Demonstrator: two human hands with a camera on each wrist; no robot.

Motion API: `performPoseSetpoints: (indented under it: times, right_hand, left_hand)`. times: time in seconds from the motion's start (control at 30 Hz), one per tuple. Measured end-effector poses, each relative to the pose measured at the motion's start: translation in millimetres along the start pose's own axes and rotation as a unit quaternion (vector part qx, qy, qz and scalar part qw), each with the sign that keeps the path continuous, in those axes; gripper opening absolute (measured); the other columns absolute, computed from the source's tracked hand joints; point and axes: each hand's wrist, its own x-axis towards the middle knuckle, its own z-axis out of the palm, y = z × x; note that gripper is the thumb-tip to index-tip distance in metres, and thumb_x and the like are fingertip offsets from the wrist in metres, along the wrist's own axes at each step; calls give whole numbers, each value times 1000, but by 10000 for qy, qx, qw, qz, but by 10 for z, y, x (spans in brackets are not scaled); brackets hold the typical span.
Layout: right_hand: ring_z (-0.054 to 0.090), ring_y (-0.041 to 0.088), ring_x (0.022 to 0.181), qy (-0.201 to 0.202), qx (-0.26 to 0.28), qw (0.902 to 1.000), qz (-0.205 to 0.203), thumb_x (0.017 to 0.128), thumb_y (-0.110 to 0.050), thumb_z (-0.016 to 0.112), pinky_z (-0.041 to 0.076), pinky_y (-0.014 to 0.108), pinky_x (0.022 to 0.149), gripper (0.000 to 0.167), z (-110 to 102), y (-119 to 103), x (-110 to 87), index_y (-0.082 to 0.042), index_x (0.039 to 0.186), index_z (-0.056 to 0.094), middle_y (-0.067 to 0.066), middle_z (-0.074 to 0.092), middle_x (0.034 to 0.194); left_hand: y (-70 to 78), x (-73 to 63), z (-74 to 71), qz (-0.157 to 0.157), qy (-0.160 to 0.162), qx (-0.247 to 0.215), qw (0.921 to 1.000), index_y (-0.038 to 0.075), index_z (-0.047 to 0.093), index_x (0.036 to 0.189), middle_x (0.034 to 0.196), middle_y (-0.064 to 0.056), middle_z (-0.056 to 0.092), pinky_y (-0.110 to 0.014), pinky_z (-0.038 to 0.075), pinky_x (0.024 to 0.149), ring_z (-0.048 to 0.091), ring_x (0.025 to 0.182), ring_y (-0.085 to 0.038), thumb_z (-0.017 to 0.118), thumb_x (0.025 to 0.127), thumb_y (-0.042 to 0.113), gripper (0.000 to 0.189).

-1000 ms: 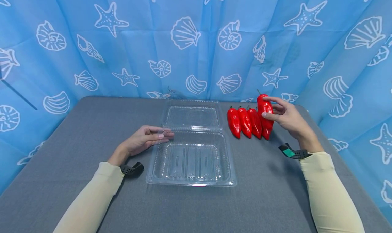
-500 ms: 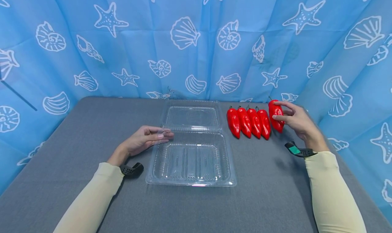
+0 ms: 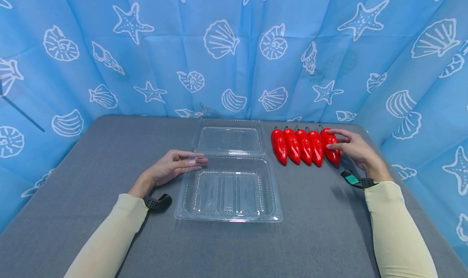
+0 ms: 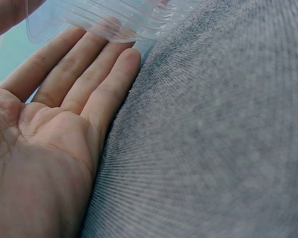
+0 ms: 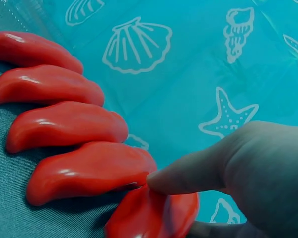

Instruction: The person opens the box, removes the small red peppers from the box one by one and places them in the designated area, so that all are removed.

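Several glossy red peppers [image 3: 293,146] lie side by side in a row at the right of the table, stems toward the back. My right hand [image 3: 356,150] grips the rightmost red pepper [image 3: 332,151] between thumb and fingers; it lies at the end of the row. In the right wrist view this pepper [image 5: 139,218] is partly cut off below. At the middle stands a clear plastic clamshell container [image 3: 228,220], its lid [image 3: 230,140] folded back flat. My left hand [image 3: 175,164] holds the container's left rim near the hinge, with fingers seen through the plastic in the left wrist view.
A grey cloth [image 3: 91,180] covers the table. Behind and at both sides hangs a blue curtain [image 3: 234,46] with white shells and starfish, close to the table's back edge.
My right hand has carried the red pepper rightward, away from on top of its neighbour, and lowered it to the row's right end. The left hand and the container have stayed put.
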Motion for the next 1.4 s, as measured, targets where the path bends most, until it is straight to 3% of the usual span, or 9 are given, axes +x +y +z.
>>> performPoseSetpoints:
  times: [0.1, 0.37, 0.57, 0.87, 1.1, 1.4]
  right_hand:
    - [32, 50, 134, -78, -41, 10000, 23, 101, -23, 62, 50, 42, 96, 72, 7, 14, 10, -6, 160, 24, 34, 26, 155]
    - [39, 47, 130, -197, -67, 9997, 108, 103, -25, 60, 56, 32, 91, 71, 33, 54, 44, -3, 160, 24, 33, 30, 153]
    - [38, 48, 131, -192, -118, 9997, 51, 103, -27, 58, 54, 38, 95, 70, 48, 59, 46, -3, 160, 24, 33, 30, 153]
    - [39, 48, 131, -162, -77, 9998, 115, 104, -31, 56, 54, 36, 94, 72, 36, 22, 20, -4, 161, 22, 34, 30, 153]
    - [40, 48, 131, -83, -119, 9999, 92, 105, -30, 54, 48, 54, 105, 72, 52, 29, 26, -2, 161, 19, 35, 30, 153]
    - [43, 46, 130, -66, -118, 9999, 106, 105, -31, 55, 52, 48, 102, 72, 55, 12, 5, -2, 161, 20, 35, 32, 153]
  left_hand:
    - [-1, 1, -2, 15, 3, 15, 10000, -21, 41, 141, 141, -32, 53, -42, 43, 113, 56, 132, -31, 57, 101, 1, 48]
    - [-11, 3, -12, 28, -18, -33, 10000, -22, 41, 140, 140, -32, 53, -42, 43, 113, 56, 131, -31, 58, 100, 0, 49]
    - [-7, 0, -5, 5, -7, -39, 10000, -21, 41, 141, 140, -31, 54, -42, 43, 113, 56, 131, -30, 58, 100, 1, 49]
    - [9, -6, -2, -28, -5, -63, 10000, -21, 41, 141, 140, -31, 54, -42, 43, 113, 56, 131, -29, 58, 101, 0, 49]
    - [14, -5, 9, -13, -3, -61, 10000, -22, 40, 141, 140, -32, 54, -43, 42, 113, 56, 131, -30, 57, 100, -1, 48]
    - [10, -4, 16, -2, -26, -50, 10000, -23, 40, 140, 140, -34, 53, -43, 43, 113, 56, 132, -31, 56, 100, -2, 48]
